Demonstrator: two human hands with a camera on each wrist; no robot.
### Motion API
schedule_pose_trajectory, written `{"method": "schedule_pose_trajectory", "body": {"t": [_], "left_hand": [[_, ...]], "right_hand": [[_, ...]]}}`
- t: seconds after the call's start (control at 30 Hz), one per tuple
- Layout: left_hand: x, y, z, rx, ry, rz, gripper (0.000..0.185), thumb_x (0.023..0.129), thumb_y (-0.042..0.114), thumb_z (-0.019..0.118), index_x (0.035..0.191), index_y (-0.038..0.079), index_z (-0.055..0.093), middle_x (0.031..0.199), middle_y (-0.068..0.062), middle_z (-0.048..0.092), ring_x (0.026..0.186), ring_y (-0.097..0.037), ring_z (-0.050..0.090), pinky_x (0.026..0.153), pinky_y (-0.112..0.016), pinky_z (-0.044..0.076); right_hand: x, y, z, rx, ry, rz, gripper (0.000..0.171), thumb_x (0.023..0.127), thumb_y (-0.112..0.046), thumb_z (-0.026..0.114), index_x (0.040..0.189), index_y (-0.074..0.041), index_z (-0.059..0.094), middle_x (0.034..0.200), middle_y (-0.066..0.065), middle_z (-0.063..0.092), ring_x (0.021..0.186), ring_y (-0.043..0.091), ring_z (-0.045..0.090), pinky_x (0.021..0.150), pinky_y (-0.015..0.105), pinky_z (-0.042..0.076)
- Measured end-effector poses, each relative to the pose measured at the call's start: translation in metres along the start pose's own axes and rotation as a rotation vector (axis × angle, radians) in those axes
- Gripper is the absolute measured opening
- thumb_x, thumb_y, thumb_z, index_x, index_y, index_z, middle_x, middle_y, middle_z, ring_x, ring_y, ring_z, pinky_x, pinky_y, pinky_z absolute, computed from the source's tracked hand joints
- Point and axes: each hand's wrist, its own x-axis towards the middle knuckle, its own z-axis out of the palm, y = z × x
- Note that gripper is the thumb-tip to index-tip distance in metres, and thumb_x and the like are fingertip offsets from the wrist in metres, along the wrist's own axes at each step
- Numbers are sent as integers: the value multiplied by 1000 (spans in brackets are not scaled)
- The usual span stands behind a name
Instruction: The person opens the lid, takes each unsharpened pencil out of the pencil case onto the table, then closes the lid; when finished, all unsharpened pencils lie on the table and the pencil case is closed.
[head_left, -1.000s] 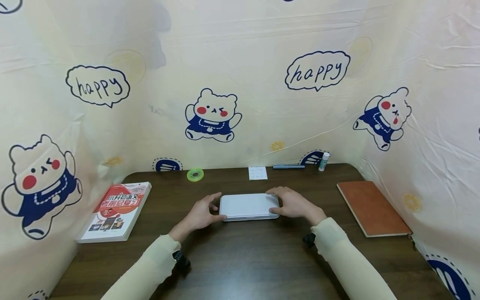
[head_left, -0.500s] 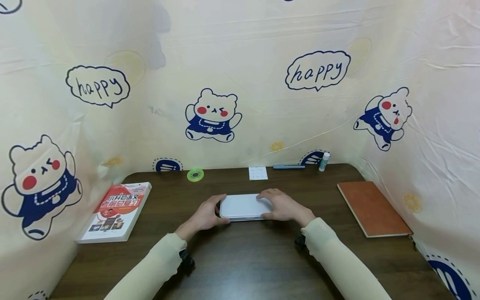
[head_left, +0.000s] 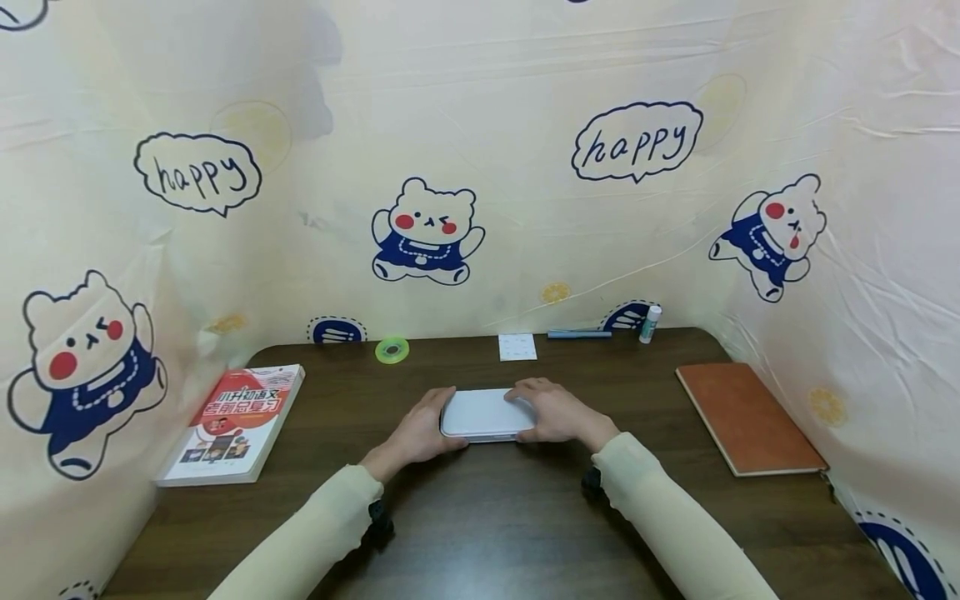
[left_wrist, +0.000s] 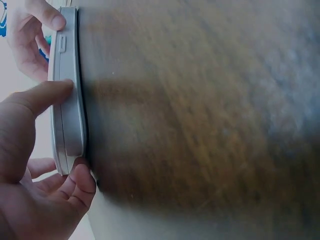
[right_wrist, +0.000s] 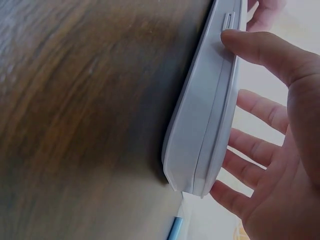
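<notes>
A flat white pencil case (head_left: pixel 478 412) with rounded corners lies closed on the dark wooden table. My left hand (head_left: pixel 422 428) holds its left end. In the left wrist view the thumb presses the front side of the case (left_wrist: pixel 75 117), with the other fingers curled about the end. Over the right part of the lid lies my right hand (head_left: pixel 557 413). Its thumb (right_wrist: pixel 260 47) touches the front edge just beside a small latch (right_wrist: pixel 229 21), and its fingers lie along the lid side. The far edge of the case is partly hidden by my fingers.
A red and white book (head_left: pixel 236 425) lies at the left, a brown notebook (head_left: pixel 750 419) at the right. Along the back edge are a green tape roll (head_left: pixel 392 350), a small white paper pad (head_left: pixel 517 347), a blue stick-like item (head_left: pixel 579 334) and a glue stick (head_left: pixel 650 324).
My right hand has moved left along the case, from its right end toward the middle. My left hand has shifted slightly right, closer around the left end. The case stays in place.
</notes>
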Motion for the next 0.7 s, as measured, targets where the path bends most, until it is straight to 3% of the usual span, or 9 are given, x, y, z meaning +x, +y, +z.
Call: {"method": "schedule_pose_trajectory", "body": {"t": [0.7], "left_hand": [[4,2,5,7,21,-14,98,74,44,87,152,8,38,149,-17,44,128,-35,53,105,-53,46]], "right_hand": [[4,-4,4,-6,-6,-5,65,84,-45,77,142,-26,53,156,8,43,143,31,42,116,53,34]]}}
